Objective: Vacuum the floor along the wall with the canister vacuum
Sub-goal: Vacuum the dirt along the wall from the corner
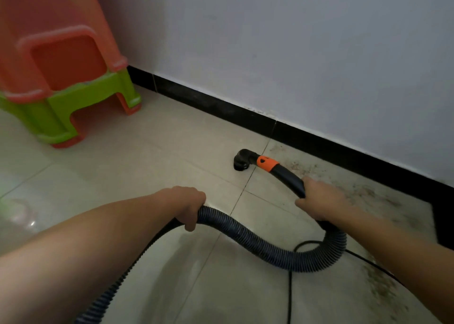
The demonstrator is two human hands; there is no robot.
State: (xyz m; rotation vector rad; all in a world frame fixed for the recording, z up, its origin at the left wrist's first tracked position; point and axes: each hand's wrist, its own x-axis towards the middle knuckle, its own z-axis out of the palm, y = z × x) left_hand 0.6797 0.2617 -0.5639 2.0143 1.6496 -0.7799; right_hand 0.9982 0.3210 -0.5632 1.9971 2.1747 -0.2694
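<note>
A black vacuum nozzle (242, 160) with an orange collar (267, 163) rests on the pale tiled floor (159, 166), a short way out from the black skirting board (245, 117). My right hand (321, 199) grips the black curved handle tube behind the collar. My left hand (190, 207) grips the ribbed dark hose (258, 242), which loops between both hands and runs off to the lower left. Brown dirt (363, 193) is scattered on the tiles along the wall to the right of the nozzle. The canister is out of view.
Stacked orange and green plastic stools (61, 78) stand in the corner at the upper left. A thin black power cord (290, 287) lies on the floor under the hose loop. A white wall (294, 41) runs diagonally above the skirting.
</note>
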